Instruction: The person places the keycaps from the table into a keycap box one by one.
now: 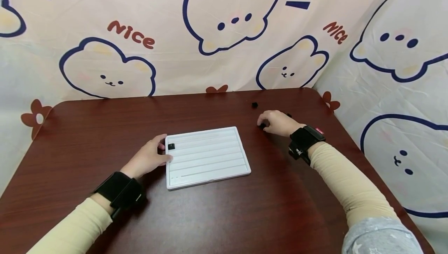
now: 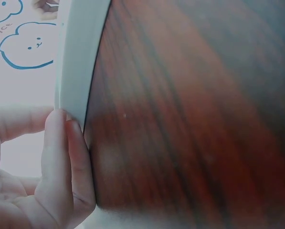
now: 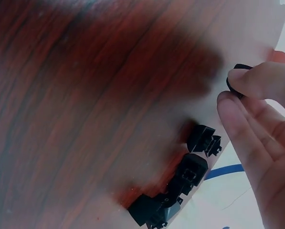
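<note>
A flat white board (image 1: 208, 160) with raised parallel rows lies on the table, slightly tilted in the head view. My left hand (image 1: 147, 157) grips its left edge, thumb on the top face and fingers along the side. One small black keycap (image 1: 171, 146) sits in the board's upper left corner, near those fingers. To the right of the board, my right hand (image 1: 280, 123) pinches another black keycap (image 3: 233, 90) between thumb and fingertips. Loose black keycaps (image 3: 191, 169) lie close by that hand in the right wrist view, several hidden behind it in the head view.
Beyond the right hand, a lone black keycap (image 1: 254, 105) lies near the back of the dark brown wooden table (image 1: 217, 223). A white curtain (image 1: 168, 71) with cartoon drawings hangs behind the table and along its right side.
</note>
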`<state>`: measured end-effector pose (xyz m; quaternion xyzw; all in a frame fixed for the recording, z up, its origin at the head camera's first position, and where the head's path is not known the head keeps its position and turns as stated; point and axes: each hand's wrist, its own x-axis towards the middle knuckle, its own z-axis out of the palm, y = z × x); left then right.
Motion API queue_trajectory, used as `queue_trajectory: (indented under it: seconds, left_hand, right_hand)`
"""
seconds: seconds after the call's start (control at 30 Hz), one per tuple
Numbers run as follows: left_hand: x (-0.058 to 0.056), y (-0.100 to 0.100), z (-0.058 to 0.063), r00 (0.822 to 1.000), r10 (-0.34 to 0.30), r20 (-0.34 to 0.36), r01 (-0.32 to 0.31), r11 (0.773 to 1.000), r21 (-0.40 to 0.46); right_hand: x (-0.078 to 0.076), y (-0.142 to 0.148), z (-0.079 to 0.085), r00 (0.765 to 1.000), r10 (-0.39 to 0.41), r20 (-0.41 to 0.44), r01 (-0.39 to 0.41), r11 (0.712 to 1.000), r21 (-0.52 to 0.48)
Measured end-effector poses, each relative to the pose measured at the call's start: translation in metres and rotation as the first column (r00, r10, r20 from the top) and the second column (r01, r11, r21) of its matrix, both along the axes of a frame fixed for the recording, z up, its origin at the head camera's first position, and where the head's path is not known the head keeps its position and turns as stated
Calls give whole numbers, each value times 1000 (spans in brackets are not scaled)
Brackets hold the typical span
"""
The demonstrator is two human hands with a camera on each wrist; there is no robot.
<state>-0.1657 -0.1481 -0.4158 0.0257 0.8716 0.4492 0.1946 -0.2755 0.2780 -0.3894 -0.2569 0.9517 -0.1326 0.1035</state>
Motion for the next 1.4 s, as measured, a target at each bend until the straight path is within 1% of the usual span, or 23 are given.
queue_trajectory:
  seconds: [0.13,0.27,0.43,0.63,0.9,1.23,1.4]
  left_hand:
    - [0,0,0,1000,-1,-8,1,1000,5]
    - [0,1,0,1000,3,-11,-3,1000,6]
    - [1,2,0,1000,2,-10,-2,1000,2]
    - [1,2,1,1000,4,-10,-4,1000,-5]
    - [2,1,1,1000,4,-15,-4,1000,2]
    - [2,0,2,1000,9,-15,-9,1000,0]
    - [2,0,2,1000,9,-18,-9,1000,-6]
  right_hand:
    - [0,3,-1,1000,2,11,-2,999,-51]
    - [1,4,-2,998,-17,68,25,992,-123]
    - [2,4,-4,989,-41,145,70,977,-203]
    - [4,1,-2,981,-53,186,101,961,-258]
    - [6,-2,-1,977,-39,208,99,953,-286]
    - [5,-2,-2,966,-47,255,132,935,-330]
    - [5,-5,-2,961,-49,273,143,931,-337]
